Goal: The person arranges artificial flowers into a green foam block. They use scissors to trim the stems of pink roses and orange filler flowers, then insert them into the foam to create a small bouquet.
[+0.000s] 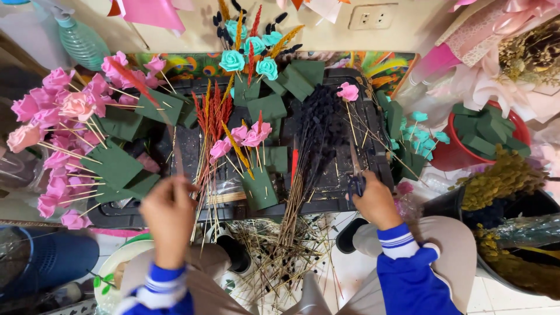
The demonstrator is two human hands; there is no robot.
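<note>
My left hand (pixel 169 217) is closed around a thin stem of the red-orange dried grass bunch (pixel 213 116), at the front edge of the black tray (pixel 373 166). My right hand (pixel 376 203) grips dark-handled scissors (pixel 356 175) whose blades point up over the tray, beside a bundle of dark purple dried stems (pixel 318 131). A small green foam block (pixel 258 188) stuck with pink foam roses (pixel 248 136) stands between the hands. Both sleeves are blue with white stripes.
Green foam blocks with many pink roses on sticks (pixel 55 125) fill the left. Teal roses (pixel 251 55) stand at the back. A red bucket of foam pieces (pixel 484 137) and yellow dried flowers (pixel 501 178) sit right. Cut stems (pixel 280 256) litter the floor between my knees.
</note>
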